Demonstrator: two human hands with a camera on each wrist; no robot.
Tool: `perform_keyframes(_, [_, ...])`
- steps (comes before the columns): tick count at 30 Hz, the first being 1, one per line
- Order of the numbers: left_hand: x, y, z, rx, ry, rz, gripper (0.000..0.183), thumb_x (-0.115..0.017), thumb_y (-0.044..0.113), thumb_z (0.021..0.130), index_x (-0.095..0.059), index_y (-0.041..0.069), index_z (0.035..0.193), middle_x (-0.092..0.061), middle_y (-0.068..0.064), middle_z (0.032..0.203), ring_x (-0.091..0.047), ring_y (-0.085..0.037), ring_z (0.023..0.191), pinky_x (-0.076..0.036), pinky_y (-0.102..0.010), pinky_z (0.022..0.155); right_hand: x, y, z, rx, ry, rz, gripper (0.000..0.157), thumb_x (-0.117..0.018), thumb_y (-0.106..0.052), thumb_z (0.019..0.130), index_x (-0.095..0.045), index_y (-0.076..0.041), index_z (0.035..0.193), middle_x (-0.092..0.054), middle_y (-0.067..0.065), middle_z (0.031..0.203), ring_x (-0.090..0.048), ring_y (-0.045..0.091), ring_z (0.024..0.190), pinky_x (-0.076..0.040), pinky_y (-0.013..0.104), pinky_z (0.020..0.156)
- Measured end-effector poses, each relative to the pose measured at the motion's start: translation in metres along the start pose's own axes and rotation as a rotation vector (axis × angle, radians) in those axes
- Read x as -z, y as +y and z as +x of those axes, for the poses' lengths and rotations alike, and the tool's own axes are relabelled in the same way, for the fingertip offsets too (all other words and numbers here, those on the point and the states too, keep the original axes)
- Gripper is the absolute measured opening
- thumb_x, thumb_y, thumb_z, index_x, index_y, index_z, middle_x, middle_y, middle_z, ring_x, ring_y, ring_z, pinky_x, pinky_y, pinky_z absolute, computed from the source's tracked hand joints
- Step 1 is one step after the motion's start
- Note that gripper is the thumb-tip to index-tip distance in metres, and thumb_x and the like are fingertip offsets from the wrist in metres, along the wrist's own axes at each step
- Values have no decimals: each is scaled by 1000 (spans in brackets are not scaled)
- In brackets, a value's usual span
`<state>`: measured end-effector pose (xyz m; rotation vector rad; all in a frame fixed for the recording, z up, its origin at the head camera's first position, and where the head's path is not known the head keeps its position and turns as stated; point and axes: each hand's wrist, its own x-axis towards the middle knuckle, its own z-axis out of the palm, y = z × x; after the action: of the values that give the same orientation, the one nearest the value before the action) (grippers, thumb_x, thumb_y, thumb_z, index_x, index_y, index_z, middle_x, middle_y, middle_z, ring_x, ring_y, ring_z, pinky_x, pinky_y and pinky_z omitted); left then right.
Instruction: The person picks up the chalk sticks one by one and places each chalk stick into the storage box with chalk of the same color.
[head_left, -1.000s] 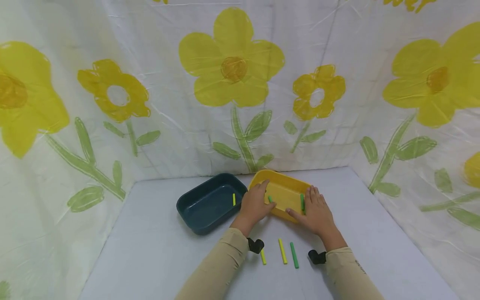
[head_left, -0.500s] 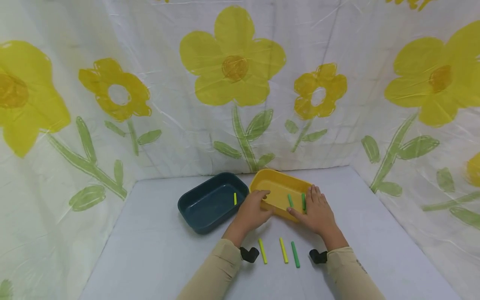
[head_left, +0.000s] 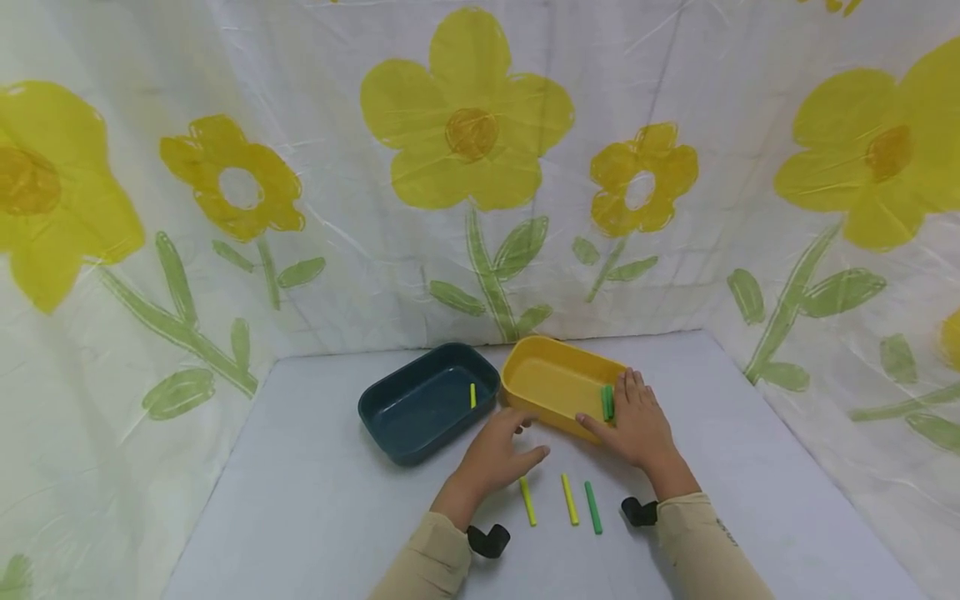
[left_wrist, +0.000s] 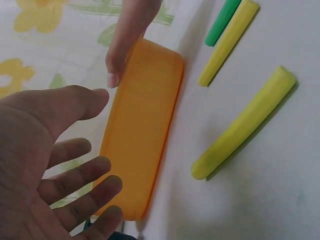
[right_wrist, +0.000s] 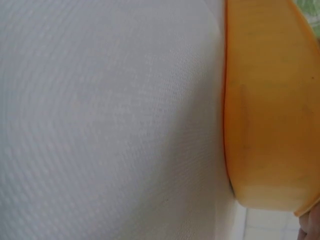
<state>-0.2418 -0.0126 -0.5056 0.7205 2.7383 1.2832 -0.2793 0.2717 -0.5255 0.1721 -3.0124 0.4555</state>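
Observation:
My left hand (head_left: pixel 491 454) hovers in front of the yellow box (head_left: pixel 555 408), thumb and fingers spread apart and holding nothing. In the left wrist view its fingers (left_wrist: pixel 82 175) overlap the box's outer wall. Fingers nearly straight, my right hand (head_left: pixel 637 421) rests along the box's right rim, its thumb on the front rim. Green sticks (head_left: pixel 607 402) lie side by side inside the box, partly hidden by that hand. On the table before the box are a yellow stick (head_left: pixel 528 502) nearest my left hand, another yellow stick (head_left: pixel 570 498) and a green stick (head_left: pixel 593 507).
A dark teal box (head_left: pixel 427 408) stands to the left, its corner close to the yellow box. One short yellow stick (head_left: pixel 472 395) shows in it. Behind the white table (head_left: pixel 300 500) hangs a curtain (head_left: pixel 360 275) painted with yellow flowers.
My left hand has drawn back from inside the yellow box toward me. The green stick it left there has rolled right, against the other green one. My right hand has stayed put.

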Motion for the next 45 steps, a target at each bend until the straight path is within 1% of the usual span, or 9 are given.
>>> perform_keyframes(6, [-6,4,-9,10,-44,-1,49,-77,38,99,-66,14,140,-68,-3,138,-65,-25,126,-55,-44,107,2,-1,0,-16,-15,-5,129,-47,-85,94,-9,16,163,-6,35,173,-8,50,163,-10,62,132])
perform_keyframes(9, [-12,7,-12,1,-66,6,51,-78,41,98,-67,12,139,-69,-4,136,-65,-24,126,-55,-43,107,3,-1,-1,-15,-15,-5,127,-48,-84,94,-9,17,163,-6,35,173,-8,51,163,-10,63,132])
perform_keyframes(13, [-20,10,-16,-33,-90,22,53,-79,43,96,-69,12,138,-69,-3,133,-65,-22,125,-55,-42,108,2,-1,0,-15,-13,-17,126,-48,-83,95,-10,17,163,-7,35,173,-7,51,163,-9,62,133])
perform_keyframes(17, [-28,12,-18,-46,-122,70,55,-79,47,95,-69,13,137,-69,-2,129,-64,-17,122,-54,-39,107,1,-1,2,-14,-18,-21,127,-47,-83,95,-9,17,162,-6,35,173,-7,51,163,-9,63,132])
perform_keyframes(26, [-39,19,-19,-6,-214,115,65,-81,57,89,-67,20,141,-65,4,134,-59,-11,121,-54,-36,107,1,-1,1,-11,-13,-7,128,-48,-84,94,-9,17,163,-6,36,173,-7,51,163,-10,63,132])
perform_keyframes(30, [-45,22,-19,-24,-244,151,67,-82,60,88,-67,22,141,-65,6,133,-59,-8,117,-54,-32,104,1,0,1,-3,-8,-5,128,-48,-84,94,-10,17,162,-7,36,173,-8,51,163,-10,63,132])
perform_keyframes(35, [-51,25,-20,-66,-263,200,67,-82,60,87,-68,22,140,-66,6,132,-59,-6,115,-54,-29,102,-2,3,2,-2,-3,-9,128,-48,-84,94,-8,17,162,-7,36,173,-7,51,163,-9,63,132])
perform_keyframes(41, [-56,25,-21,-116,-261,254,66,-82,61,87,-69,22,140,-66,7,129,-59,-5,111,-53,-26,98,-4,5,2,0,3,-6,128,-48,-83,94,-8,17,162,-6,35,173,-7,51,163,-9,64,132])
perform_keyframes(45, [-59,26,-21,-126,-260,279,68,-82,62,87,-68,22,140,-66,7,128,-59,-6,110,-53,-25,96,-4,5,2,-3,3,-7,128,-48,-84,94,-8,17,162,-6,36,173,-7,51,163,-9,63,132])
